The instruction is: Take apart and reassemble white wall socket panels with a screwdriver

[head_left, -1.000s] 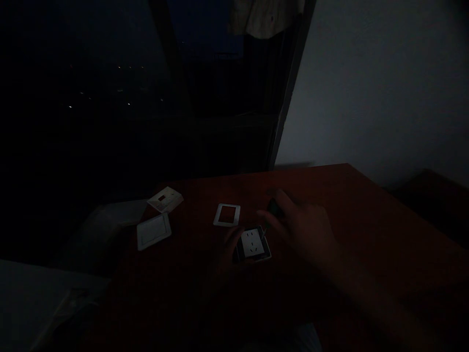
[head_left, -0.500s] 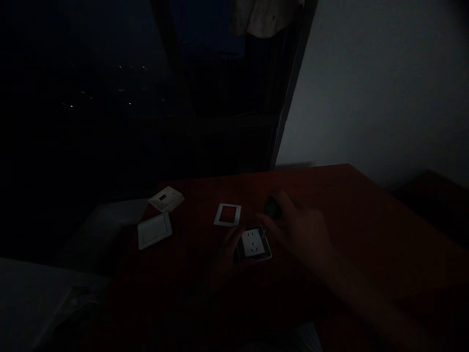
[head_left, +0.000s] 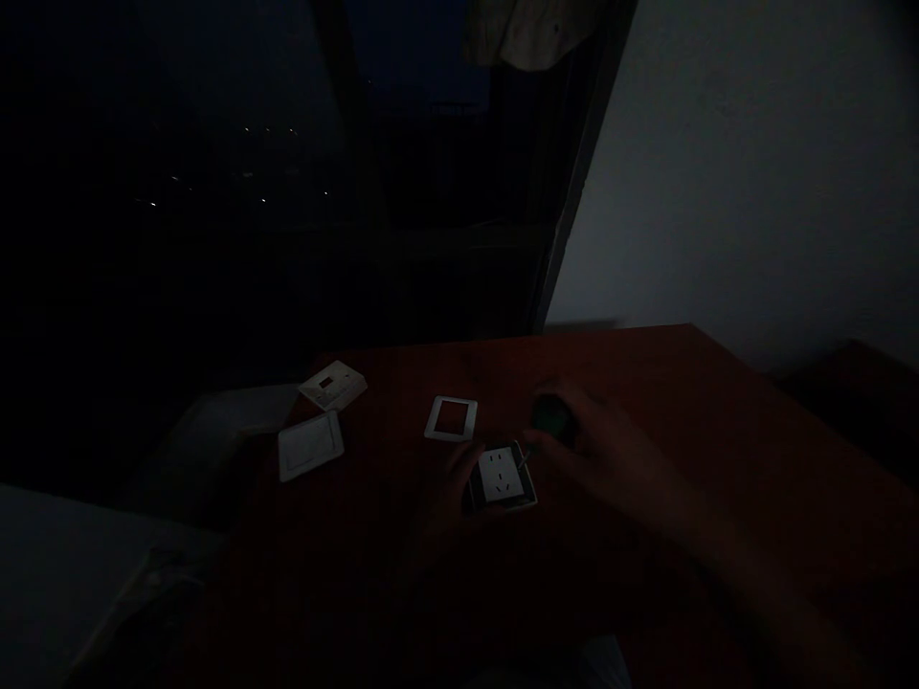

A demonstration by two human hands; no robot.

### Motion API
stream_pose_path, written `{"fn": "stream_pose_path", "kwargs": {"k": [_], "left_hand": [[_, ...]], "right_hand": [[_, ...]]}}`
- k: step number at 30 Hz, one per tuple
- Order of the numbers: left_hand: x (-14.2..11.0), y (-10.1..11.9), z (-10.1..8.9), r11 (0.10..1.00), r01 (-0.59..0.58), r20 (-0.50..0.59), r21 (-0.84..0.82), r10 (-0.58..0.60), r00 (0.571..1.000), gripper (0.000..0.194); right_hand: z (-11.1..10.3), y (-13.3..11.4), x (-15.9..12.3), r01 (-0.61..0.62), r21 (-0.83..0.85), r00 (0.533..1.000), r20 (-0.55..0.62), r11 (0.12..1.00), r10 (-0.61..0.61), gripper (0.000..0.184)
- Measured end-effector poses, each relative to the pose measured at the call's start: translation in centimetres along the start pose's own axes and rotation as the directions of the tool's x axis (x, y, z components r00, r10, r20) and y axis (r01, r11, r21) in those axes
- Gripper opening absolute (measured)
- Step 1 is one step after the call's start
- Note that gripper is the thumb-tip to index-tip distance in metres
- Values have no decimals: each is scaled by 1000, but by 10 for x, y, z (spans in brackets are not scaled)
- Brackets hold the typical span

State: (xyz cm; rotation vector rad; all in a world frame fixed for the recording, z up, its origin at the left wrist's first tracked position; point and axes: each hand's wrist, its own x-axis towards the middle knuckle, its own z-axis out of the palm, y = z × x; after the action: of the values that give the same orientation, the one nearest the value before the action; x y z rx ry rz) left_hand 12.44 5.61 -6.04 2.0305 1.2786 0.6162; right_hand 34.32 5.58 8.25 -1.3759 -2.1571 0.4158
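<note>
In the dim head view, a wall socket (head_left: 501, 477) with a white face and dark surround lies on the reddish table. My left hand (head_left: 454, 493) grips its left side between thumb and fingers. A screwdriver with a green handle (head_left: 551, 419) is held in my right hand (head_left: 603, 445). Its thin shaft slants down to the right edge of the socket's face; whether the tip sits in a screw is too dark to tell. Just behind the socket lies a white square frame (head_left: 431, 421), flat on the table.
At the table's left edge are a white box-like plate with a small dark opening (head_left: 334, 385) and a flat white panel (head_left: 310, 447). A pale wall (head_left: 732, 182) rises behind the table (head_left: 646, 364) at right. Dark window panes stand at the back left.
The screwdriver handle has tilted further to the right, with my right hand moving along. My left hand stays on the socket. The whole view has shifted slightly.
</note>
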Motion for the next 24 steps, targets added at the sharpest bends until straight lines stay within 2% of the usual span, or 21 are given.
{"fn": "stream_pose_path", "kwargs": {"k": [3, 6, 11, 14, 16, 20, 22, 24], "left_hand": [[0, 0, 0, 1000, 8, 4, -1, -8, 1000, 78], [-1, 2, -2, 1000, 21, 9, 17, -21, 1000, 77], [-1, 3, -4, 999, 22, 31, 27, -23, 999, 77], [-1, 0, -3, 1000, 8, 23, 19, -9, 1000, 78], [-1, -1, -1, 1000, 10, 24, 16, -10, 1000, 79], [-1, 2, -2, 999, 25, 42, 31, -26, 999, 82], [-2, 5, -7, 998, 33, 35, 62, -35, 999, 85], [-5, 8, -15, 994, 43, -14, 103, -42, 999, 83]], "right_hand": [[-5, 2, 1, 32, 24, 999, 42, 999, -33, 38], [-5, 4, 3, 20, -22, 999, 33, 1000, -19, 42], [7, -1, 3, -27, -161, 996, -87, 987, 13, 33], [16, -5, 1, -58, -283, 983, -182, 957, 6, 33], [18, -5, 1, -67, -293, 976, -217, 954, 1, 34], [8, 2, -1, -93, -144, 975, -211, 985, 61, 28], [2, 9, -3, -160, -30, 948, -282, 987, 146, 25], [-1, 18, -6, -226, 136, 899, -351, 965, 260, 26]]}}
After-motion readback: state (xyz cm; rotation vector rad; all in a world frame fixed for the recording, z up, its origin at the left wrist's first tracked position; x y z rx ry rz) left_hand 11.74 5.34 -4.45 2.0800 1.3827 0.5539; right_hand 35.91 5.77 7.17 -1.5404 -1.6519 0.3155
